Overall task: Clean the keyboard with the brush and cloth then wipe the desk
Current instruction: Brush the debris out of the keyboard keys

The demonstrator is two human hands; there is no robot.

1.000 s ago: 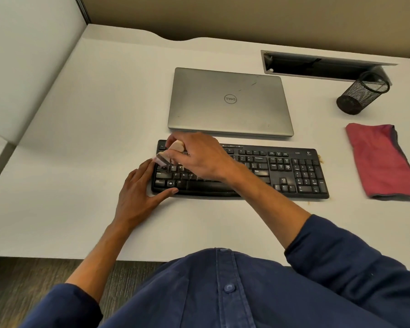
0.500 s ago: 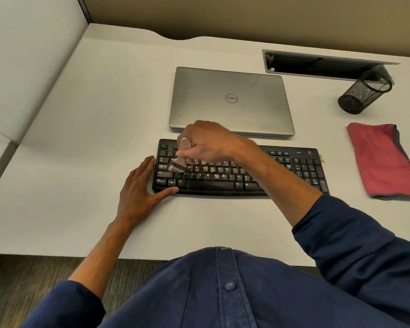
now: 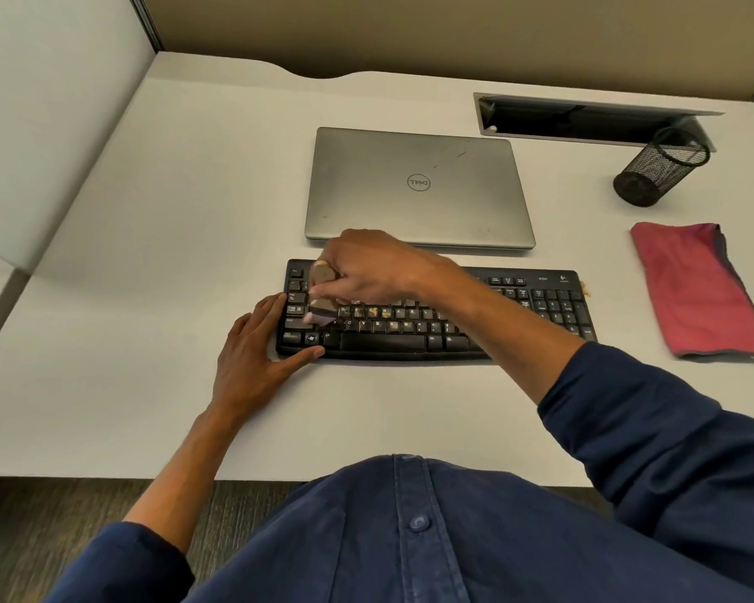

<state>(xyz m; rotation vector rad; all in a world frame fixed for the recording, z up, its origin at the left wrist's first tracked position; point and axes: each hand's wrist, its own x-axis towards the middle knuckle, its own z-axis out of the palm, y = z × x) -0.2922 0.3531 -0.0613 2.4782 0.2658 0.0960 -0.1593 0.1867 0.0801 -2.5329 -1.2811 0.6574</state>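
Shifted since half a second ago: right hand (image 3: 366,267) and brush (image 3: 321,298) back toward the keyboard's left end; left hand unmoved. Right hand: fingers curled round the brush handle, bristles down on the keys just beside the left hand's fingertips. Left hand (image 3: 253,354): flat, fingers straight, resting on the surface (image 3: 149,254) against the left edge of the keyboard (image 3: 410,332), thumb along its front edge. Crumbs on keys under the right hand. Closed laptop (image 3: 418,187): beyond the right hand. Red cloth (image 3: 697,289): well right of both hands, nearer than the mesh cup (image 3: 658,167).
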